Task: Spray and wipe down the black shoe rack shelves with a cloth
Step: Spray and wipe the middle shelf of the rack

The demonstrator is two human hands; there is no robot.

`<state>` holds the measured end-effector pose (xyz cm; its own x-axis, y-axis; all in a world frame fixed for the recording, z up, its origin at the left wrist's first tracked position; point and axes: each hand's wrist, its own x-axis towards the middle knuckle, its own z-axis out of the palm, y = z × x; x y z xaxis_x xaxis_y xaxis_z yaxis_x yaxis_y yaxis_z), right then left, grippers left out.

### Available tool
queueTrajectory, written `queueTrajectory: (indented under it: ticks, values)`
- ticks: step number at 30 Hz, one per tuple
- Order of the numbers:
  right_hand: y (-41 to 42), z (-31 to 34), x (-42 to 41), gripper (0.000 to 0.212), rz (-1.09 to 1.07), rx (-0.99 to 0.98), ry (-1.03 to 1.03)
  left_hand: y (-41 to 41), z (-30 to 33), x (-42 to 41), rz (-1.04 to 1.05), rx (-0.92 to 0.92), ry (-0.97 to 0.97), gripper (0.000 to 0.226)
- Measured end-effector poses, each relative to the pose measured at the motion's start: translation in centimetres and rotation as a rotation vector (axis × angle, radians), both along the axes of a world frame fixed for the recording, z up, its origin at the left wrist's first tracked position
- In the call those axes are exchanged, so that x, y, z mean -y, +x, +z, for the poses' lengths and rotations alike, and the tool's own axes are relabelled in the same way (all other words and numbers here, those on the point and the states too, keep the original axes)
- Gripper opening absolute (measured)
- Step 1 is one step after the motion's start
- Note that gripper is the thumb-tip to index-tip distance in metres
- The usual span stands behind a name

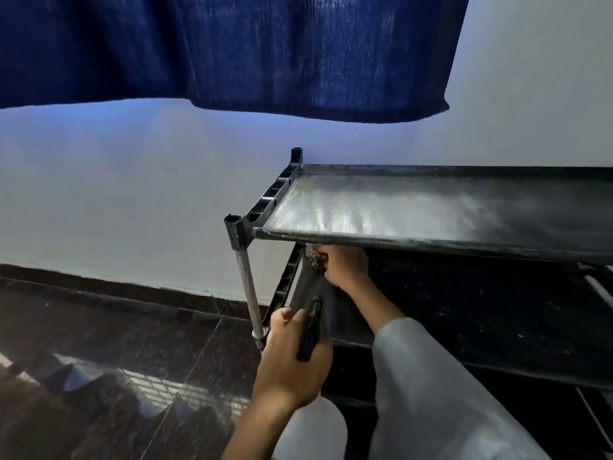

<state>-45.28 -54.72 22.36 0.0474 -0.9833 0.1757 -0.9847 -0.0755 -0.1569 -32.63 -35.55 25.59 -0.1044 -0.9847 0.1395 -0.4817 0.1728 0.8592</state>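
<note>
White wall behind, dark polished floor below, blue curtain overhead. Black shoe rack against wall; top shelf sheened, probably damp. Right hand closed around brownish cloth, pressed at far left corner of second shelf, under top shelf's front rail. Left hand wrapped round spray bottle, black trigger head up, beside front post. Wiping step on second shelf likely; specks remaining rightward. Next: sweep cloth right along fabric, firm and even.
</note>
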Motion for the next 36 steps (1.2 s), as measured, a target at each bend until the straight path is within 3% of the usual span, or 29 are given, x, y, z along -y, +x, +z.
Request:
queueTrajectory:
  ticks: [4,8,12,14,19,23,26,29,32,36]
  values:
    - [-0.9,1.6,-1.9,0.045,0.22,-0.025,0.293,0.6,-1.7,1.3,0.006,-0.066,0.151,0.013]
    - [-2.2,3.2,-7.1,0.035,0.423,0.093,0.526,0.8,-2.5,1.7,-0.011,-0.039,0.249,0.01]
    - [-2.4,1.5,-8.9,0.045,0.391,0.141,0.362,1.1,-1.7,1.6,-0.007,-0.042,0.182,0.008]
    - [-1.6,0.7,-8.6,0.043,0.352,0.162,0.244,1.2,-1.3,1.2,-0.001,-0.055,0.172,0.008]
    - [0.1,0.2,-3.6,0.036,0.187,0.007,0.037,1.4,-1.3,1.0,0.026,-0.056,0.145,0.025]
    - [0.9,0.1,-0.7,0.025,0.036,0.055,-0.066,1.8,-1.4,1.1,0.008,-0.085,0.172,0.027]
    - [1.3,0.5,-1.0,0.024,0.079,-0.023,0.033,1.8,-1.4,1.1,-0.012,-0.095,0.183,0.014]
    - [0.4,2.8,-2.7,0.038,0.196,-0.098,0.341,1.8,-1.5,1.1,-0.032,-0.088,0.173,0.017]
    - [-0.5,4.6,-4.0,0.037,0.334,-0.103,0.544,1.8,-1.4,1.1,-0.032,-0.087,0.169,0.013]
    - [0.0,4.0,-3.1,0.033,0.265,-0.096,0.337,1.5,-1.0,1.2,-0.025,-0.084,0.199,0.01]
